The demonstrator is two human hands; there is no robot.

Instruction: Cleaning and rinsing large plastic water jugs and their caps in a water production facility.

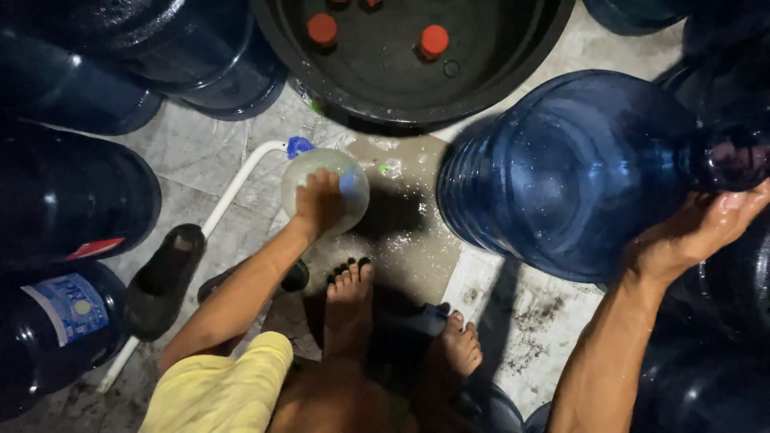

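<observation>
Wet concrete floor (200,160), dim light. Far left: dark water jugs (64,200) and a black sandal (164,277) lying across a white pipe (233,180). Left hand (318,200), grip clenched over the top of a pale round container (325,188) below the black tub (513,72). Right hand (698,232), grip cupped around the neck of the tilted blue jug (561,172). Best kept steady at the neck, bare feet (349,293) planted clear of the puddle.
</observation>
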